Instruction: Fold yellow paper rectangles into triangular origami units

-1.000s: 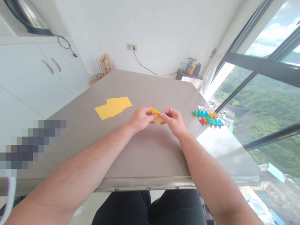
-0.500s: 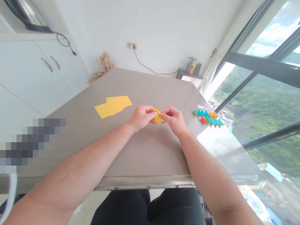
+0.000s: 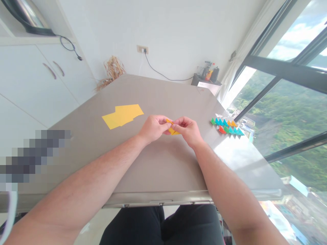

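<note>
Left hand (image 3: 152,129) and right hand (image 3: 189,131) are both pinching the same folded yellow paper (image 3: 171,130) over the table (image 3: 158,166). Right one's crept inward since half a second ago, hiding more paper, so I'd guess it's still mid-fold.

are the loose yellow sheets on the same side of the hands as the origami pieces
No, the yellow sheets lie left of the left hand, while the origami pieces stand right of the right hand.
</note>
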{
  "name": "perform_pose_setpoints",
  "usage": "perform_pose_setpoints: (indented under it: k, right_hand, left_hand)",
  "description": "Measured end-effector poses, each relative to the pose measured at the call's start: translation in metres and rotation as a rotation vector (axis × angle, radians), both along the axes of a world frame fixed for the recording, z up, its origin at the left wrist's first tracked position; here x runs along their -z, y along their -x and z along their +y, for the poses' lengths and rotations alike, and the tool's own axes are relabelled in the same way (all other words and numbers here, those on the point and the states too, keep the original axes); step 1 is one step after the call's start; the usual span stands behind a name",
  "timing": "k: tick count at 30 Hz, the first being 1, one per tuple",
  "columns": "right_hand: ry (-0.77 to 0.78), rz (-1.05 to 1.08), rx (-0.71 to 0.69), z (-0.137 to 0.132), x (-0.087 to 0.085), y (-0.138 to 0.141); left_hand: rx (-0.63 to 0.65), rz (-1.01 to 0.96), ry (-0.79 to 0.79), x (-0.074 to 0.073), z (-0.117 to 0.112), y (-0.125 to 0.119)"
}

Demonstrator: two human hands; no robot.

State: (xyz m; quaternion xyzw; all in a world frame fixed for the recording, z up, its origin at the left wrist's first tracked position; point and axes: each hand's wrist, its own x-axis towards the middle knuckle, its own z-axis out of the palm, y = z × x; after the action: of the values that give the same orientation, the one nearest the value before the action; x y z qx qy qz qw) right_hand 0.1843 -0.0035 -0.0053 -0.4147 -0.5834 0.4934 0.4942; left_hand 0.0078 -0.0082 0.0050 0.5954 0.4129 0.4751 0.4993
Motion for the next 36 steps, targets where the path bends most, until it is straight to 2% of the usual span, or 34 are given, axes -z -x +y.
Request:
perform_pose_setpoints:
  k: [5, 9, 12, 17, 21, 25, 36]
  right_hand:
    - [-0.003, 0.019, 0.019, 0.0007, 0.0007, -0.0002]
    - [0.024, 0.125, 0.009, 0.0017, -0.002, -0.0021]
    - [0.023, 0.117, 0.002, 0.0025, -0.003, -0.0029]
    - [-0.019, -0.048, 0.09, 0.0024, -0.0015, -0.0014]
    - [-0.1, -0.067, 0.089, 0.0012, -0.0027, 0.0]
    - [-0.116, -0.092, 0.091, 0.0004, -0.0039, 0.0001]
    - [-0.081, 0.035, 0.066, 0.0008, -0.0037, 0.0016]
  left_hand:
    - [0.004, 0.025, -0.021, -0.0009, -0.0012, -0.0003]
    - [-0.084, 0.015, -0.033, -0.0018, 0.0004, 0.0012]
    - [-0.141, -0.038, -0.014, -0.0025, 0.0024, 0.0028]
    - [-0.098, 0.002, -0.034, -0.0032, 0.0006, 0.0025]
    - [-0.07, 0.073, -0.08, -0.0043, -0.0027, 0.0004]
    - [-0.091, 0.092, -0.1, -0.0041, -0.0026, 0.0002]
    - [-0.071, 0.032, -0.121, -0.0043, -0.0021, 0.0008]
